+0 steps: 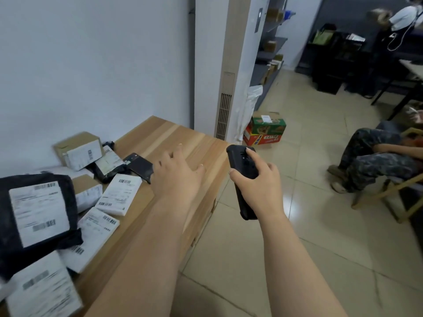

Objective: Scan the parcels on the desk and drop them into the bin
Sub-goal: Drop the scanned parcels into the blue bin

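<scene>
Presently on wooden desk [174,138]: labelled parcels [119,196], cardboard and black plastic, heaped leftward. Left hand [177,177] spread wide above desk; right hand [261,181] gripping black scanner [243,179] beyond desk's edge.

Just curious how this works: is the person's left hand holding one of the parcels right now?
No, the left hand hovers open over the wooden desk, holding nothing, beside the small black flat parcel.

Desk [174,138] pale wood-grain, smooth; parcels [77,151] brown cardboard, black matt plastic, white paper labels; floor tiles [309,225] glossy
</scene>
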